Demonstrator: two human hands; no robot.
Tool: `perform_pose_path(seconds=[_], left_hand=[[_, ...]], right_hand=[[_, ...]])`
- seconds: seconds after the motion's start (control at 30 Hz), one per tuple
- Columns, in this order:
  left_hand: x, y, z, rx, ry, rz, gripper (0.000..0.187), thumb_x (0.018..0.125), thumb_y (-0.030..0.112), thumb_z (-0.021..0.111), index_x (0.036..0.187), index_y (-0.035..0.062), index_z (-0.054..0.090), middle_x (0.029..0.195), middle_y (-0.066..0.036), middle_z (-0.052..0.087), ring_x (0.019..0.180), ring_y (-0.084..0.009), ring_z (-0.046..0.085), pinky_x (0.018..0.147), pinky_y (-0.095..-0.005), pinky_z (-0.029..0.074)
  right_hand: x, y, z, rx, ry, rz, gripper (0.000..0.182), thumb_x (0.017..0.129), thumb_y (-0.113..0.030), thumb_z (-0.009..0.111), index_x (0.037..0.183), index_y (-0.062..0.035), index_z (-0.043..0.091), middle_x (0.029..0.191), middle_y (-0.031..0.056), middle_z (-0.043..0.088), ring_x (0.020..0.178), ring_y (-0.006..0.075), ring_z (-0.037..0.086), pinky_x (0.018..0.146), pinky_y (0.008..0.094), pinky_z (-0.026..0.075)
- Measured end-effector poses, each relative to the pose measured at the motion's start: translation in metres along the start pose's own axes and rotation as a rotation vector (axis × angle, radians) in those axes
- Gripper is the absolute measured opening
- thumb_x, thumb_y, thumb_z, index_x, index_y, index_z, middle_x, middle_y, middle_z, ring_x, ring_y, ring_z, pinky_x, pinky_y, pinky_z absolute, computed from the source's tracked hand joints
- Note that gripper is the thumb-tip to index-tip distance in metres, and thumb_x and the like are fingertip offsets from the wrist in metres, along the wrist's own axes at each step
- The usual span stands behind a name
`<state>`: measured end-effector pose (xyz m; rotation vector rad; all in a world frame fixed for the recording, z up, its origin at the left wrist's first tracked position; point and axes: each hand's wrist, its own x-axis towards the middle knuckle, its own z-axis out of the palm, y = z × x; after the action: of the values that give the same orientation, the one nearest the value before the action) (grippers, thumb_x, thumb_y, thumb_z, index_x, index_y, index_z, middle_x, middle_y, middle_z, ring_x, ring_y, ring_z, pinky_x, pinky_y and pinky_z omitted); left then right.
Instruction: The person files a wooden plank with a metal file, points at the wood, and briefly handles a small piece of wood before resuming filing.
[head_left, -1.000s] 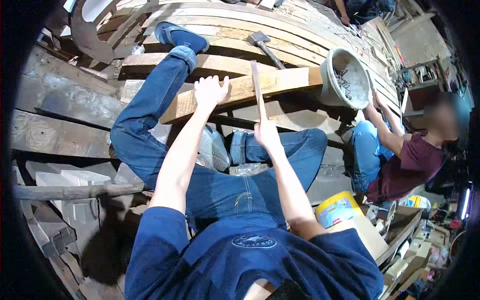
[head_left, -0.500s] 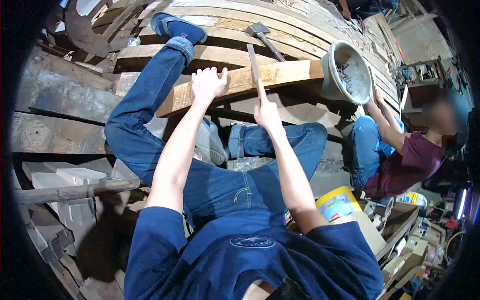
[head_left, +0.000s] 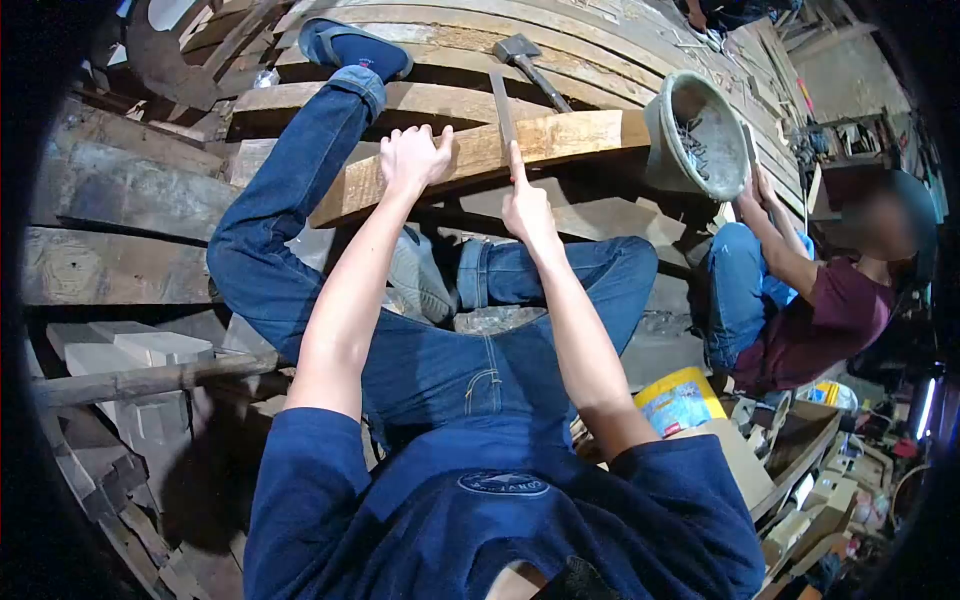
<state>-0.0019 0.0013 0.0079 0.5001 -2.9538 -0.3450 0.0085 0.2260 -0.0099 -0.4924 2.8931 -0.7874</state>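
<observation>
Up at twelve o'clock, a pale wooden plank (head_left: pixel 560 138) lies across dark timbers. Left hand (head_left: pixel 412 158) presses on it, fingers curled over its near edge. Right hand (head_left: pixel 527 208) grips a thin flat saw blade (head_left: pixel 501 108) standing across the plank. At two o'clock a grey bucket (head_left: pixel 700 135) touches the plank's end; a hammer (head_left: pixel 528 66) lies beyond.

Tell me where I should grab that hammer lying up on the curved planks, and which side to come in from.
Judging by its pose, take the hammer by its handle, the long bare shaft that runs down and right from the heavy head. Come in from above: it lies flat on the planks, just past the wooden beam, so nothing covers its upper side.
</observation>
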Motion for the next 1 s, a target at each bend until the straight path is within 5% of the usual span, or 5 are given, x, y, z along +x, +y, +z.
perform_pose_path(seconds=[0.23,0.5,0.7,0.8,1.0], left_hand=[[0.002,-0.002,0.005,0.021,0.008,0.003,0.064,0.101,0.060,0.040,0.104,0.0069,0.077,0.105,-0.016,0.076,0.105,-0.0347,0.068,0.095,-0.0509,0.047],[0.001,-0.001,-0.001,-0.014,-0.040,-0.007,0.063,0.101,0.058,0.040,0.104,0.0060,0.076,0.108,-0.016,0.075,0.106,-0.0355,0.067,0.096,-0.0514,0.047],[0.001,-0.003,0.008,-0.005,0.043,0.008,0.063,0.101,0.059,0.042,0.102,0.0065,0.076,0.105,-0.016,0.075,0.105,-0.0352,0.068,0.096,-0.0510,0.047],[0.001,-0.003,0.007,-0.016,0.021,-0.003,0.063,0.100,0.059,0.042,0.099,0.0068,0.077,0.102,-0.016,0.076,0.103,-0.0353,0.068,0.096,-0.0504,0.047],[0.002,-0.003,0.004,0.010,0.020,-0.001,0.063,0.101,0.059,0.041,0.106,0.0064,0.076,0.108,-0.017,0.075,0.105,-0.0349,0.068,0.096,-0.0505,0.047]], right_hand=[[-0.125,0.029,0.001,0.013,-0.023,0.026,0.099,0.087,-0.003,0.053,0.166,-0.0329,0.003,0.072,0.0329,0.066,0.070,0.0508,0.068,0.066,0.0591,0.056],[0.006,0.000,-0.009,0.022,-0.063,-0.004,0.096,0.088,-0.001,0.050,0.167,-0.0284,0.002,0.095,0.0365,0.068,0.083,0.0532,0.068,0.075,0.0585,0.056],[-0.066,0.014,-0.015,0.068,-0.087,0.003,0.098,0.086,0.003,0.051,0.167,-0.0296,0.006,0.105,0.0346,0.069,0.085,0.0525,0.069,0.077,0.0574,0.058],[-0.116,0.024,-0.017,0.034,-0.108,0.063,0.098,0.087,-0.002,0.053,0.166,-0.0331,0.005,0.079,0.0365,0.067,0.071,0.0516,0.068,0.067,0.0603,0.056],[-0.031,0.012,-0.002,0.023,-0.090,0.007,0.094,0.089,-0.003,0.053,0.167,-0.0218,0.002,0.094,0.0357,0.068,0.082,0.0516,0.068,0.077,0.0586,0.055]])
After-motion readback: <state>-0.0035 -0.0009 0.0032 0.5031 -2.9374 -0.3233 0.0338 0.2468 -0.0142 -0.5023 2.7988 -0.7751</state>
